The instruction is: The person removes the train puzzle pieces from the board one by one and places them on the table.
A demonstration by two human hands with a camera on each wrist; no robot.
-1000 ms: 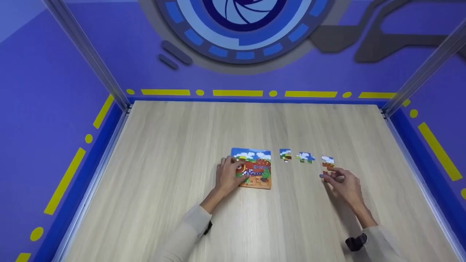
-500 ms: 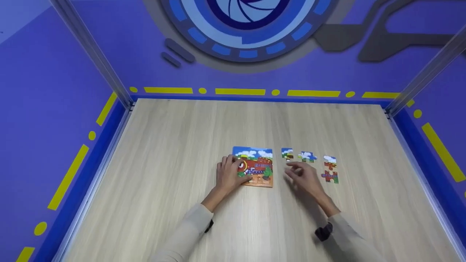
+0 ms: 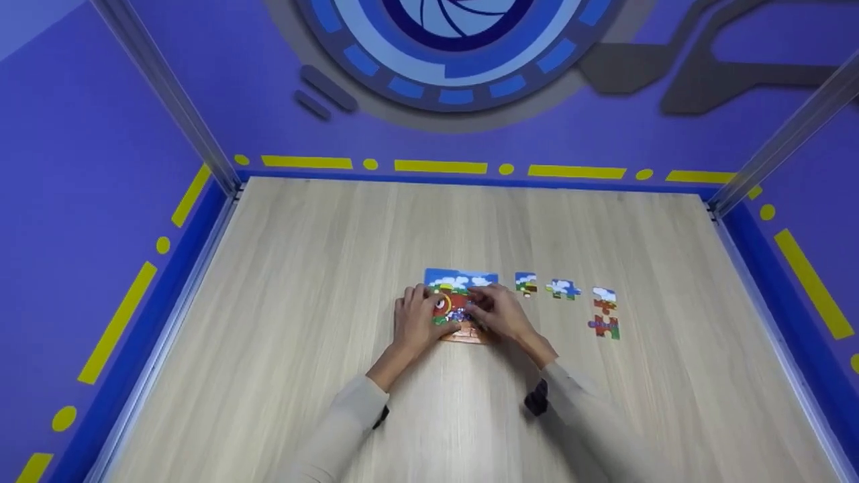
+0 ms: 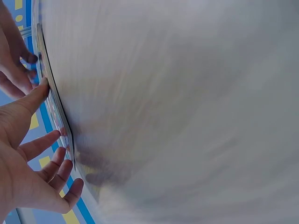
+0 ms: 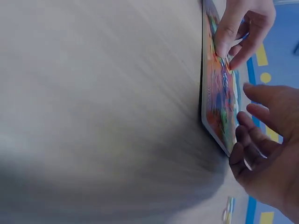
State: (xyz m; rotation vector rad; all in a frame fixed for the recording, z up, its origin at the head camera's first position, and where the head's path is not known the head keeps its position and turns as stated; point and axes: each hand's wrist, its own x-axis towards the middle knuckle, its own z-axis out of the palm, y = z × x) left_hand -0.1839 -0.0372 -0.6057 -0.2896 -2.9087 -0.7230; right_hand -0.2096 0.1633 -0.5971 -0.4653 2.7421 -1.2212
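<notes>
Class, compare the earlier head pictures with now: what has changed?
The right hand has come off the lowest loose piece and moved left, over the right side of the puzzle. The left hand stays on the puzzle's left side; the other loose pieces lie as before.

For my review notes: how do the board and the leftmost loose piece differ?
The board is much larger than the leftmost loose piece. The left hand rests on the board; the piece is untouched. The board has straight edges, the piece a knob. Both show blue sky.

Printed blue, white and red across the square puzzle
Streaked with grain over the beige wood-look tabletop
</notes>
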